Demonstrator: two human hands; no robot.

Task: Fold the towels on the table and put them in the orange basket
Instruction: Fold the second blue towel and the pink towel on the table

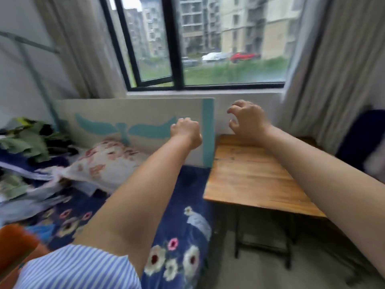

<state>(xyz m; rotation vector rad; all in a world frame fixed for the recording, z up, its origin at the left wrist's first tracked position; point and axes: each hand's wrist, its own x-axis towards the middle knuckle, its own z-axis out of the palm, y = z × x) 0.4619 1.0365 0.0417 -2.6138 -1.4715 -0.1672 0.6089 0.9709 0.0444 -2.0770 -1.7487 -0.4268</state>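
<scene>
We see both bare arms stretched forward and raised above the wooden worktop [256, 176]. The left hand [186, 132] hangs over the bed just left of the worktop's far left corner, its grip curled tight into a fist that holds nothing. The right hand [246, 119] hovers over the worktop's far edge, wrist bent down, its grip clawed with fingers bent and apart, also pinching nothing. A blue-striped sleeve [77, 268] covers the left upper arm.

The whole picture is smeared by motion. We cannot make out any towels on the worktop; its visible planks lie bare. Left of the worktop, on the bed with the flowered blue cover [183, 226], a jumble of cloth [31, 159] is too blurred for us to tell its pieces apart. A dark blue shape [362, 138] right of the worktop is cut off by the frame edge.

Far left of the worktop, at the bottom corner, we see an orange form [14, 245], perhaps the orange basket; only a part shows, and its contents are hidden.
</scene>
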